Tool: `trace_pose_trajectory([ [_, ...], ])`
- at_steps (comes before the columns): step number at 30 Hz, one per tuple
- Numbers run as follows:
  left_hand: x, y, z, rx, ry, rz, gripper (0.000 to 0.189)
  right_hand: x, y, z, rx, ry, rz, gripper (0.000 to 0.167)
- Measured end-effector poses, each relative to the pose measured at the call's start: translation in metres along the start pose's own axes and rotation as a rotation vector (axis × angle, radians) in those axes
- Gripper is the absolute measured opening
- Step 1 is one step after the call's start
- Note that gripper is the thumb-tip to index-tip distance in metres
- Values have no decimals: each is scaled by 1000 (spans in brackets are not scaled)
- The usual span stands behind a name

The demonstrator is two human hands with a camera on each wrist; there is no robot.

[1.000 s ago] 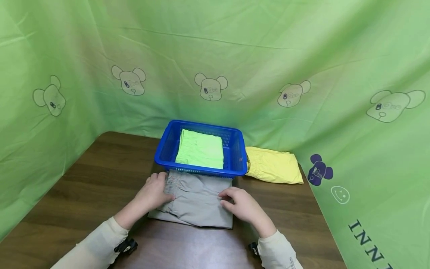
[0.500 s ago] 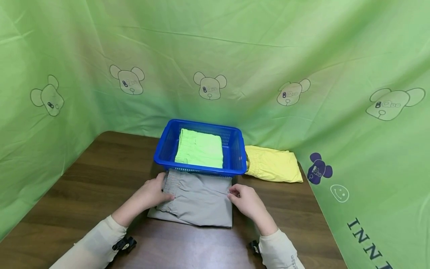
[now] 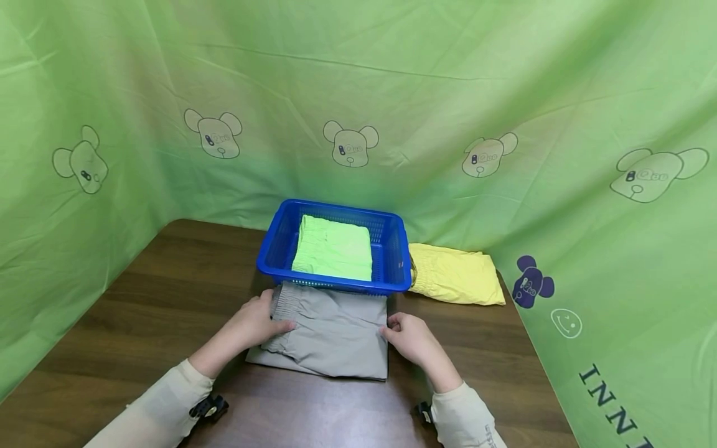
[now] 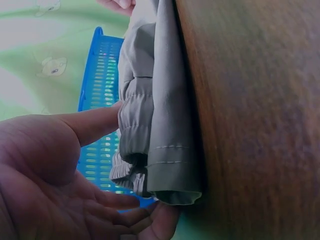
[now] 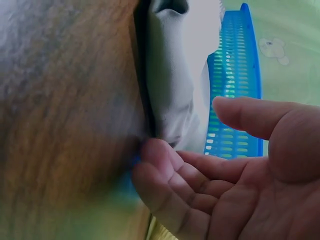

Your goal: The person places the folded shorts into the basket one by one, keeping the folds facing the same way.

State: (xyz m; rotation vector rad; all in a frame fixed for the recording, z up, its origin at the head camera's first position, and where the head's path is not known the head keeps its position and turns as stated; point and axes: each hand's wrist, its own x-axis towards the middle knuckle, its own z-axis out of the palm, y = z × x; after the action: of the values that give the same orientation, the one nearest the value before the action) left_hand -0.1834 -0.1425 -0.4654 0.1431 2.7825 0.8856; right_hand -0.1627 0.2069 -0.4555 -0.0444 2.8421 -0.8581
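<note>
Folded grey pants with a gathered elastic band at the left end lie on the table, against the front of a blue basket. My left hand holds their left end, thumb on top of the band and fingers at the lower edge, as the left wrist view shows. At the right end is my right hand, fingers bent by the lower edge. In the right wrist view its thumb stands slightly off the cloth. Folded light-green pants lie inside the basket.
A folded yellow garment lies right of the basket on the brown wooden table. Green curtains printed with bear heads enclose the back and both sides.
My right hand has slid outward from the top of the grey pants to their right edge. The left hand stays at the left end, and the pants have not visibly moved.
</note>
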Motion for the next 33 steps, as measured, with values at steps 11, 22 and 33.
trace_pose_trajectory([
  [11, 7, -8, 1, -79, -23, -12, 93, 4, 3, 10, 52, 7, 29, 49],
  [22, 11, -9, 2, -124, -51, -60, 86, 7, 5, 13, 145, -36, 48, 39],
  [33, 6, -3, 1, -129, -8, -77, 76, 5, 1, 14, 346, -29, 80, 24],
])
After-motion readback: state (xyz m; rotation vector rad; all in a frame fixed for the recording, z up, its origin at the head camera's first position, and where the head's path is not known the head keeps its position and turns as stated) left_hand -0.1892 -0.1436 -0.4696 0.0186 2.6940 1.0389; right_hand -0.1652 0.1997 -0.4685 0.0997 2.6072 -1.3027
